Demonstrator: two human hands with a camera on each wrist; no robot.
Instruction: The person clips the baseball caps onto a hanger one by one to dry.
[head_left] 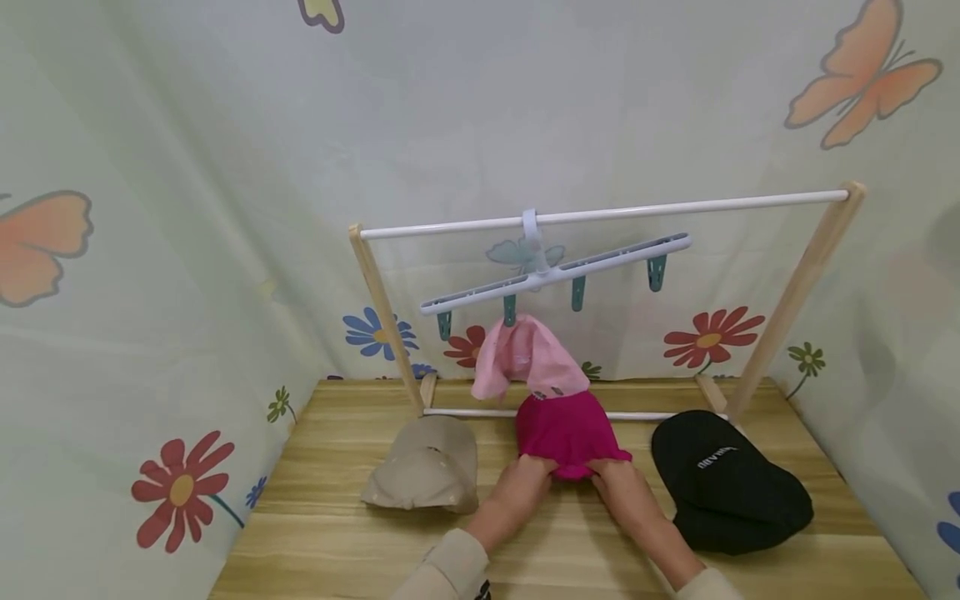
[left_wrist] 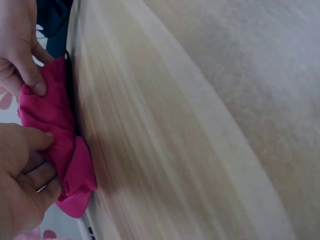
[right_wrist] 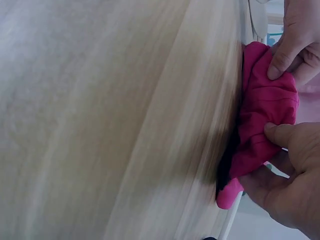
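A magenta cloth hat [head_left: 566, 429] lies over the wooden table, just in front of the rack's lower bar. My left hand [head_left: 519, 490] pinches its near left edge between thumb and fingers. On the near right edge, my right hand [head_left: 624, 492] pinches the same fabric. Both thumbs press on the bunched cloth [left_wrist: 52, 120] in the left wrist view, and the right wrist view shows the folded fabric [right_wrist: 265, 105] between the two hands. Behind it, a light pink cap [head_left: 534, 354] hangs under a green clip [head_left: 510, 310], its lower part overlapping the magenta hat.
A beige cap [head_left: 423, 462] sits left of my hands, a black cap [head_left: 727, 483] to the right. A pale clip hanger [head_left: 487, 293] hangs tilted from the white top bar [head_left: 637, 212] of a rack with wooden posts [head_left: 798, 292]. Patterned cloth walls [head_left: 225, 333] enclose the table.
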